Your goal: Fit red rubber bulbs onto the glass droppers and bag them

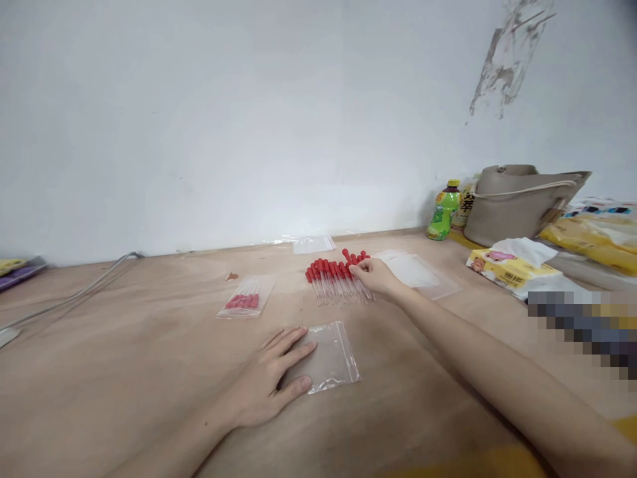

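Several glass droppers with red rubber bulbs (331, 275) lie side by side on the wooden table, bulbs toward the wall. At the right end of the row, my right hand (372, 273) has its fingers pinched on a red-bulbed dropper. My left hand (281, 372) rests with fingers spread on the left part of a flat clear zip bag (331, 358), whose zip edge faces right. Another zip bag (249, 297) to the left holds several red-bulbed droppers. Beyond my right hand is a stack of flat zip bags (413, 269).
One more flat bag (313, 245) lies by the wall. At the right are a green bottle (444, 211), a grey bag (512, 209), a tissue pack (512, 265) and yellow packages (592, 239). A cable (84, 290) crosses the left side.
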A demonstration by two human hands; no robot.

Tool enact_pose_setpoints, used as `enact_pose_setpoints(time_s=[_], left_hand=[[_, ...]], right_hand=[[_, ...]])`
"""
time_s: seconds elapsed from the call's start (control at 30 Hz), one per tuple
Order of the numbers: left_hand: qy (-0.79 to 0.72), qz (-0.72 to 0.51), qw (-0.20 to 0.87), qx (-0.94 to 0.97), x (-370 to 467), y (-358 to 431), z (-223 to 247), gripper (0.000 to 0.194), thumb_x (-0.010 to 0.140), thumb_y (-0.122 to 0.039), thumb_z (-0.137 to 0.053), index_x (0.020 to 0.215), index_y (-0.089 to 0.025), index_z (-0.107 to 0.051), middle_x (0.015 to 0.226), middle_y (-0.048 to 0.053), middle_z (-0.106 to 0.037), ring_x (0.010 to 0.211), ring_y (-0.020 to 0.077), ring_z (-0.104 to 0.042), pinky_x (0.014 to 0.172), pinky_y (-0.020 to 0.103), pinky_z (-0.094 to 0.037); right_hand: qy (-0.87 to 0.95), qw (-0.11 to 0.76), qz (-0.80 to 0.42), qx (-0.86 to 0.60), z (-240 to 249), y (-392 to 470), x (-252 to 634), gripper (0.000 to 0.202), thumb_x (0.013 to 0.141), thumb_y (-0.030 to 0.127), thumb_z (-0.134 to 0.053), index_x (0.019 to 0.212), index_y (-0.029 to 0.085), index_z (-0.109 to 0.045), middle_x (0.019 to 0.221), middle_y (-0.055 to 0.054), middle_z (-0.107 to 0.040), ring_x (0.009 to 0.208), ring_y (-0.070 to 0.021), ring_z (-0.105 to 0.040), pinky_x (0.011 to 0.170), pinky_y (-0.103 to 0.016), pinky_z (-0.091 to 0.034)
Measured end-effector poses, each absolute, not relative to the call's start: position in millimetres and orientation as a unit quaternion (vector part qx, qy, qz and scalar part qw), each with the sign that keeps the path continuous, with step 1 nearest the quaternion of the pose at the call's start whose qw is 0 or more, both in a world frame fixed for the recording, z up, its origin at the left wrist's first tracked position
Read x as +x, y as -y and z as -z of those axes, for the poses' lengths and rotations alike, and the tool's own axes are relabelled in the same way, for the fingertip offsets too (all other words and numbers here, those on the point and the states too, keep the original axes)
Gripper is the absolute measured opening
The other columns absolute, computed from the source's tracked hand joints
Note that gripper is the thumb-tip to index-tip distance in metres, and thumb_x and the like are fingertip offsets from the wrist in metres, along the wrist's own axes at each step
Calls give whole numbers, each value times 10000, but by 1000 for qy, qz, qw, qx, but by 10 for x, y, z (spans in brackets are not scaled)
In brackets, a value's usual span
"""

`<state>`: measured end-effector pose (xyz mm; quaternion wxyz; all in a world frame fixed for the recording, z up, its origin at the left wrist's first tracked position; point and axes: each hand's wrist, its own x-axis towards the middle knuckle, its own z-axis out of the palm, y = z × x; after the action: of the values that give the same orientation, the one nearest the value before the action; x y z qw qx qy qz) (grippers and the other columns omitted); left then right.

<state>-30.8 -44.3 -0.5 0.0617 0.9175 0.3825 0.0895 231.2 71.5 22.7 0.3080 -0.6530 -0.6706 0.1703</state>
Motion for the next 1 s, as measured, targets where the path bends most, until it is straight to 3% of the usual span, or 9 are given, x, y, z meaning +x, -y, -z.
enact_pose_setpoints(time_s=[0.07, 0.1, 0.2, 0.33, 0.43, 0.6, 0.7, 0.87, 1.0], left_hand=[[-381, -89, 57, 919, -298, 439, 16, 487, 860, -441, -380, 1316, -291, -298, 1404, 27, -255, 1273, 243, -239, 1026, 463, -234], [-382, -88, 54, 918, -288, 437, 25, 488, 860, -442, -380, 1317, -290, -298, 1404, 29, -255, 1273, 241, -238, 1027, 463, -233], [-386, -90, 46, 917, -236, 433, 49, 491, 861, -448, -372, 1318, -284, -296, 1404, 38, -255, 1274, 239, -235, 1031, 465, -222], [-395, -88, 43, 913, -169, 435, 54, 491, 869, -450, -350, 1324, -276, -285, 1406, 42, -249, 1279, 235, -222, 1034, 464, -214], [-399, -90, 55, 911, -153, 439, 40, 493, 878, -438, -336, 1335, -274, -254, 1411, 34, -233, 1283, 231, -214, 1036, 459, -216], [-389, -102, 73, 913, -161, 442, 26, 546, 861, -444, -373, 1350, -260, -213, 1414, 39, -222, 1282, 243, -212, 1037, 463, -212], [-392, -99, 80, 911, -161, 439, 22, 562, 855, -453, -380, 1353, -262, -199, 1413, 39, -227, 1282, 238, -214, 1037, 460, -213], [-394, -94, 80, 911, -157, 445, 1, 571, 851, -465, -381, 1353, -268, -195, 1412, 35, -232, 1281, 235, -218, 1039, 453, -208], [-400, -85, 81, 909, -151, 451, -25, 561, 848, -478, -378, 1346, -280, -213, 1415, 29, -223, 1282, 235, -216, 1039, 450, -208]], right_hand=[[674, 349, -215, -615, -112, -530, 2375, 280, 790, 423, -367, 769, 177, -500, 666, 5, -574, 579, -107, -538, 533, -213, -400], [652, 415, -286, -566, -46, -432, 2401, 262, 761, 417, -425, 845, 172, -463, 641, 16, -556, 531, -98, -518, 505, -213, -398], [567, 528, -429, -464, 128, -168, 2445, 512, 667, 401, -564, 1056, 192, -304, 595, 73, -502, 436, -82, -474, 433, -204, -383], [502, 572, -482, -434, 216, 26, 2405, 782, 612, 361, -641, 1197, 231, -139, 646, 80, -501, 452, -100, -529, 425, -213, -414], [480, 582, -498, -427, 212, 80, 2346, 793, 625, 359, -641, 1210, 234, -121, 641, 78, -496, 492, -117, -567, 480, -244, -462], [429, 544, -591, -413, 191, 130, 2341, 457, 702, 404, -582, 1014, 239, -293, 694, 34, -538, 612, -148, -618, 590, -292, -489], [452, 487, -636, -393, 180, 139, 2415, 352, 677, 403, -623, 858, 205, -395, 721, 17, -550, 653, -128, -608, 651, -282, -473], [631, 308, -598, -387, 128, 124, 2585, 305, 616, 351, -694, 768, 126, -556, 592, 34, -532, 504, -48, -455, 488, -181, -351], [727, 263, -506, -382, 74, 140, 2597, 284, 619, 349, -682, 791, 127, -639, 590, 30, -530, 504, -53, -404, 457, -181, -298]])
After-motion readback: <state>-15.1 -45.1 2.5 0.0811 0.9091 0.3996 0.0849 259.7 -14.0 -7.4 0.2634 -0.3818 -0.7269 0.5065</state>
